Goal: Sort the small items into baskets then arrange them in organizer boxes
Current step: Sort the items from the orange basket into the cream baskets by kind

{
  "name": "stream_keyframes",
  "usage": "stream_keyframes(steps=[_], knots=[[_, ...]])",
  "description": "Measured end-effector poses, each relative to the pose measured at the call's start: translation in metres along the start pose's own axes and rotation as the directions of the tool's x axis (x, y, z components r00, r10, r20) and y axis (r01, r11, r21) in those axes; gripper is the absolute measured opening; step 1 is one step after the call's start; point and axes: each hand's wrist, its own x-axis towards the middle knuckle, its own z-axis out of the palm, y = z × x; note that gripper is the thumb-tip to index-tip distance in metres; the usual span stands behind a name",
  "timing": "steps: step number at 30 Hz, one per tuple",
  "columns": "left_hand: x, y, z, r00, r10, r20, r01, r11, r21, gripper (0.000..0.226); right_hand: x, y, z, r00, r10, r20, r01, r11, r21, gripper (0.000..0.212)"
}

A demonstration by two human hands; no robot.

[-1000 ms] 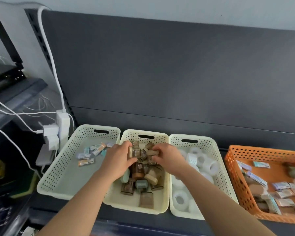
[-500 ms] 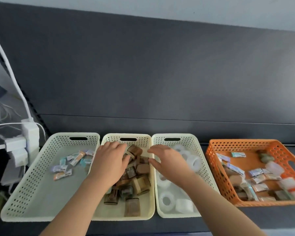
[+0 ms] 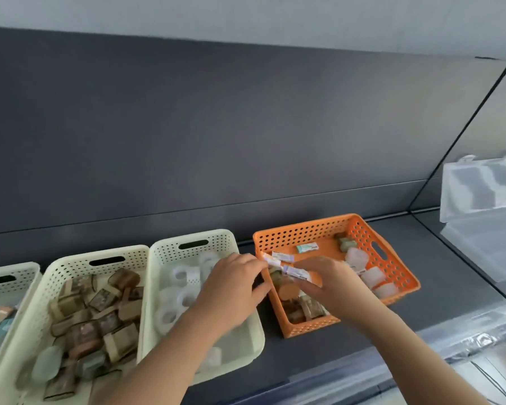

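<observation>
Baskets are sitting in a row on the dark shelf (image 3: pixel 362 331), against the grey back panel (image 3: pixel 216 127). The left cream basket (image 3: pixel 12 273), cut off by the frame edge, is holding a few sachets (image 3: pixel 0 314). The middle cream basket (image 3: pixel 70 264) is carrying a heap of brown blocks (image 3: pixel 100 317), and the right cream basket (image 3: pixel 164 252) is holding white rolls (image 3: pixel 181 276). Just beside it the orange basket (image 3: pixel 398 276) is lying slightly turned, mixing more blocks, rolls and sachets together. Well apart to the right, a clear organizer box (image 3: pixel 479 194) is standing with its lid up.

My left hand (image 3: pixel 231 290) is hovering over the far right corner of the right cream basket. Its fingers are curling toward the orange basket's left rim, and I cannot tell whether they are gripping anything. My right hand (image 3: pixel 333 285) is hovering inside the orange basket, thumb and fingers pinching a small striped packet (image 3: pixel 297 273) above the brown blocks there. A loose sachet (image 3: pixel 307 247) is lying near that basket's back wall.
</observation>
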Motion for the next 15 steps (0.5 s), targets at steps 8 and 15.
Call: stream_keyframes(steps=[8,15], knots=[[0.043,0.023,0.047,0.962,-0.093,0.256,0.053,0.986,0.159,0.044,0.011,0.065,-0.010,0.984,-0.016,0.177,0.013,1.000,0.016,0.040],[0.046,0.024,0.060,0.942,-0.210,0.261,0.133,0.950,0.284,0.053,0.023,0.079,0.002,0.932,-0.128,0.338,0.094,0.989,0.118,0.044]])
